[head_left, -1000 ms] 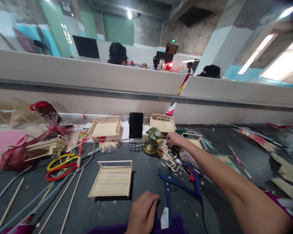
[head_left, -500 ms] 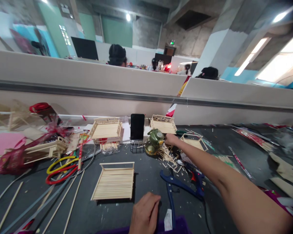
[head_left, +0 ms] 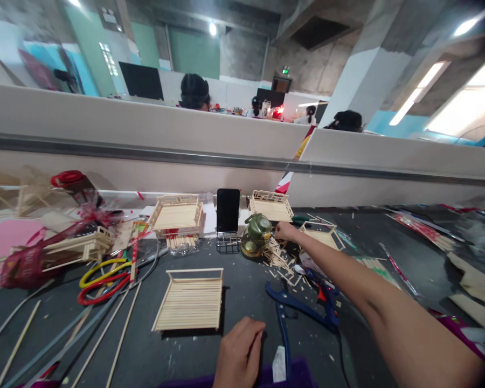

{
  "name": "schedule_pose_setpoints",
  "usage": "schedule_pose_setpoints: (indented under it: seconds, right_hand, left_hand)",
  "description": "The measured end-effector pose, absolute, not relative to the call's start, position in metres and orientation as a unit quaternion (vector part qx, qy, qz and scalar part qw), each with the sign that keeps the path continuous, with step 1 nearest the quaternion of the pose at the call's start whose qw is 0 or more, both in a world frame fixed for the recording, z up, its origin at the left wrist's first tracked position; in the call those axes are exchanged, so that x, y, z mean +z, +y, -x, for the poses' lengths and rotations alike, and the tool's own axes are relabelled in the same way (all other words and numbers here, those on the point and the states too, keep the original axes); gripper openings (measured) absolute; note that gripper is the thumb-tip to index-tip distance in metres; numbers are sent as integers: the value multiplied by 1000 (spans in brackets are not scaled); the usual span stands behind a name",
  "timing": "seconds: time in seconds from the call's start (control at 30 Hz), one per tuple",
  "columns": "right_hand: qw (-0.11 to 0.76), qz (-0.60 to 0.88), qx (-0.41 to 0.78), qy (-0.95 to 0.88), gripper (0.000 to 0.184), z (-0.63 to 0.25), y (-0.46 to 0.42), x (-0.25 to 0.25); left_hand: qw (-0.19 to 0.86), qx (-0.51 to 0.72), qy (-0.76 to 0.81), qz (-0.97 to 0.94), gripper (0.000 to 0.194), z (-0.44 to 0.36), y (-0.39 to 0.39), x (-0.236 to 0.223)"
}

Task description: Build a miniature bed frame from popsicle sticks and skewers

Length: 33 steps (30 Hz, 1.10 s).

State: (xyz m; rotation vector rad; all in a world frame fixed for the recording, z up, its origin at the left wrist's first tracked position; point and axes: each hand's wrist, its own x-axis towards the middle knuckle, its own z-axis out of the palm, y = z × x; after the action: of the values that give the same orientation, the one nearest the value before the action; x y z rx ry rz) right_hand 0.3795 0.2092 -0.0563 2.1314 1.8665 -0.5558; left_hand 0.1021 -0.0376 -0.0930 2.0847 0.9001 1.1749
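My right hand (head_left: 285, 230) is stretched out with curled fingers at the back of the desk, beside a green-topped transparent jar (head_left: 255, 237) and over a pile of short wooden sticks (head_left: 278, 256). Whatever its fingertips pinch is hidden. Near the front edge, my left hand (head_left: 240, 349) rests with its fingers folded under; the inside of it does not show. Just up and left of it lies a small slatted wooden frame (head_left: 192, 303) with a raised rail along its far side. Blue-handled cutters (head_left: 303, 307) lie to its right.
Similar stick-built pieces (head_left: 177, 213) stand behind, next to a phone (head_left: 228, 210) on a wire stand. Yellow and red-handled scissors (head_left: 105, 285) and long sticks (head_left: 123, 334) lie on the left. A glue gun (head_left: 325, 288) with a cable is on the right. A low partition (head_left: 145, 161) closes the back.
Almost nothing differs. My right hand stays by the jar and stick pile, and my left hand rests in the same spot; the view has shifted very slightly.
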Motion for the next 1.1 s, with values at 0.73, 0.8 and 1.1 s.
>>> schedule_pose_setpoints:
  seconds: [0.73,0.8,1.1]
  right_hand:
    - [99,-717,-220,655,34,-371,208,-55]
    - [96,-719,-231,649,34,-370,206,-54]
    - [4,-713,-325,621,29,-373,185,-11]
  left_hand:
    - [276,438,350,-781,20,-102,-37,-92]
    - [276,436,348,-783,21,-102,-37,-93]
    - [289,432,360,-775,21,-99,-38,-95]
